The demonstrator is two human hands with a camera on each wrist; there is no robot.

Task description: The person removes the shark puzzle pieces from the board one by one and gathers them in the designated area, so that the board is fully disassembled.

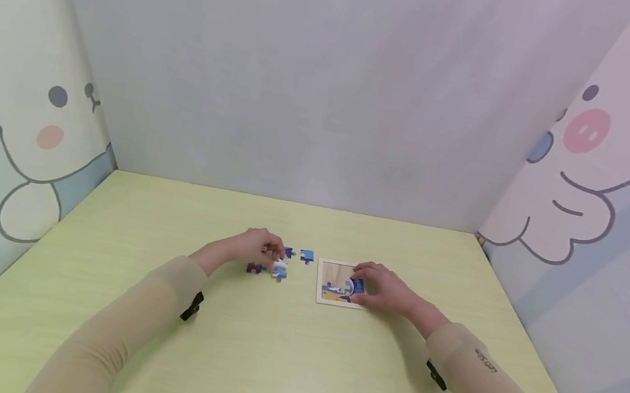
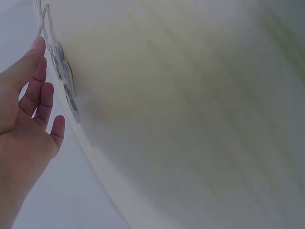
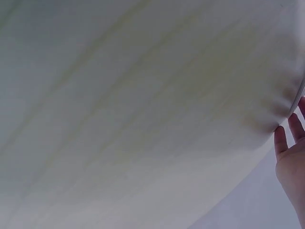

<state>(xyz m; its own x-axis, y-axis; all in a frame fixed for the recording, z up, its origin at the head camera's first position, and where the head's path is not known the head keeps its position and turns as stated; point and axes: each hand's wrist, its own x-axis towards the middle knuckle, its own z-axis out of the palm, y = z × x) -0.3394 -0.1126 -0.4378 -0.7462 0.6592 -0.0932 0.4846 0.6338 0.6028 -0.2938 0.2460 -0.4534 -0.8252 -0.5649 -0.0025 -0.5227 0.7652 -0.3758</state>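
Note:
At the loose jigsaw pieces, my left hand [image 1: 256, 246] pinches a white and light-blue puzzle piece [image 1: 280, 264] between thumb and fingertips. The left wrist view shows the left hand [image 2: 33, 105] beside the pieces, seen nearly edge-on. To the right lies a small square puzzle frame [image 1: 332, 302] with a light border, partly filled with blue, white and yellow pieces. My right hand [image 1: 386, 290] holds its right side, fingers and thumb bent over it, hiding that part. In the right wrist view the right hand [image 3: 293, 152] is only partly visible, fingertips low at the table.
A blue piece [image 1: 307, 256] and a dark-blue piece [image 1: 289, 252] lie between the left hand and the frame. A dark piece with red [image 1: 255, 268] lies just below the left hand. The pale yellow table [image 1: 278, 361] meets a grey wall [image 1: 307, 87] behind and cartoon-printed panels at both sides.

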